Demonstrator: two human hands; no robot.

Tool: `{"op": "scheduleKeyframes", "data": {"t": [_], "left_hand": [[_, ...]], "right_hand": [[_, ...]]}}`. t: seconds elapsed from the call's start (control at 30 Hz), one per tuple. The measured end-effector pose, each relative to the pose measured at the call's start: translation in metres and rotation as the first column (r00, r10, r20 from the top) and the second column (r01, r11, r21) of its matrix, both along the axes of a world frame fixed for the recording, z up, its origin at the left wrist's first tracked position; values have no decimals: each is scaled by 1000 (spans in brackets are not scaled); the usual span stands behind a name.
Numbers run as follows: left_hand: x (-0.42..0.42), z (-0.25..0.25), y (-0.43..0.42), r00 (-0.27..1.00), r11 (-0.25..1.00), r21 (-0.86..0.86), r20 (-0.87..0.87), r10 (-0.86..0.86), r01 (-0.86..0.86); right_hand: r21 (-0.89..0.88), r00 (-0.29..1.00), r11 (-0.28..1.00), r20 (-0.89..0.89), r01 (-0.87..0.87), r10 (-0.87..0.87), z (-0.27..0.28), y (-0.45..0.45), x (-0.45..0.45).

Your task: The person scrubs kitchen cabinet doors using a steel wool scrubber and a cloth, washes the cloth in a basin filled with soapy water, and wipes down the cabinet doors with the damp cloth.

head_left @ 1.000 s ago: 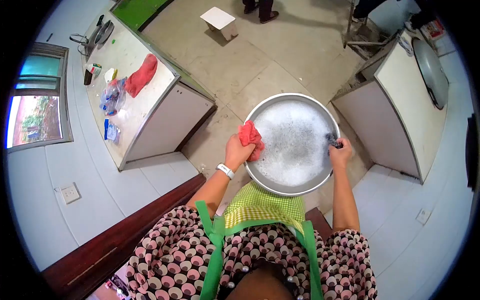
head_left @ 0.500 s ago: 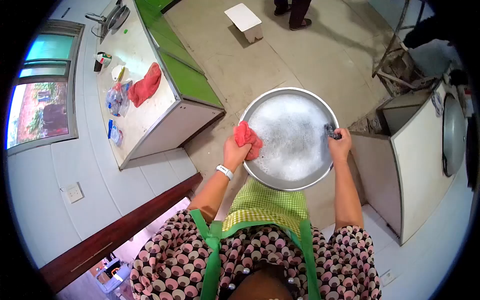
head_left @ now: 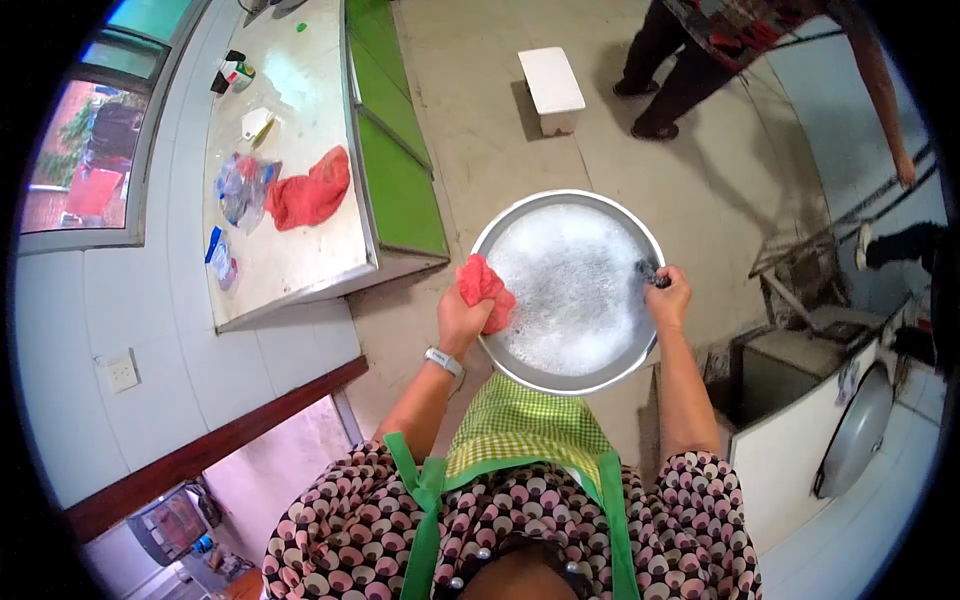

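A round metal basin (head_left: 570, 382) full of white suds hangs in front of the green checked apron, one hand at each side. My left hand (head_left: 463, 318) is closed on a bunched red cloth (head_left: 486, 290) at the basin's left rim. On the opposite side, my right hand (head_left: 668, 298) grips the rim, its fingers closed round a dark scrubber (head_left: 650, 275) just inside the basin. The liquid under the foam is mostly hidden.
At left, a counter (head_left: 290, 265) holds another red cloth (head_left: 310, 190), plastic bags (head_left: 243, 190) and a small bottle (head_left: 238, 75). A white stool (head_left: 552, 82) stands ahead; beyond it is a person (head_left: 690, 60). At right are a metal frame, a cabinet and a large lid (head_left: 855, 430).
The room has swung round in view: counter and stool shifted right and down, the right cabinet lower. More of the other person shows. Both hands keep their hold on the basin, cloth and scrubber.
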State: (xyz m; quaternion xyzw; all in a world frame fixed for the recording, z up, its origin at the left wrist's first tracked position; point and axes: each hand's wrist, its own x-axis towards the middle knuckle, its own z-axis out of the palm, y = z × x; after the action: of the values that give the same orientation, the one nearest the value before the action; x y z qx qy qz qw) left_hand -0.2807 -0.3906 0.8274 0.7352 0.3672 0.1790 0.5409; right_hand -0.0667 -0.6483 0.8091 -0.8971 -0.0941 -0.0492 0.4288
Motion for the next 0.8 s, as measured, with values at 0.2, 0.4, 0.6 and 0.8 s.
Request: {"op": "scheduleKeyframes", "data": {"t": [0.2,0.4,0.6,0.8], "left_hand": [[0,8,8,998,985,-170,-51,-24,15],[29,17,41,991,998,-65,-133,-8,-1],[30,9,55,983,999,3,-176,46,-46],[44,-7,81,978,997,-18,-198,67,-72]], "right_hand": [[-13,999,1000,31,-24,24,3,-2,-2],[-35,998,997,1,-62,62,24,38,34],[-16,995,995,26,-98,99,35,59,43],[6,990,991,55,-133,133,24,93,59]]}}
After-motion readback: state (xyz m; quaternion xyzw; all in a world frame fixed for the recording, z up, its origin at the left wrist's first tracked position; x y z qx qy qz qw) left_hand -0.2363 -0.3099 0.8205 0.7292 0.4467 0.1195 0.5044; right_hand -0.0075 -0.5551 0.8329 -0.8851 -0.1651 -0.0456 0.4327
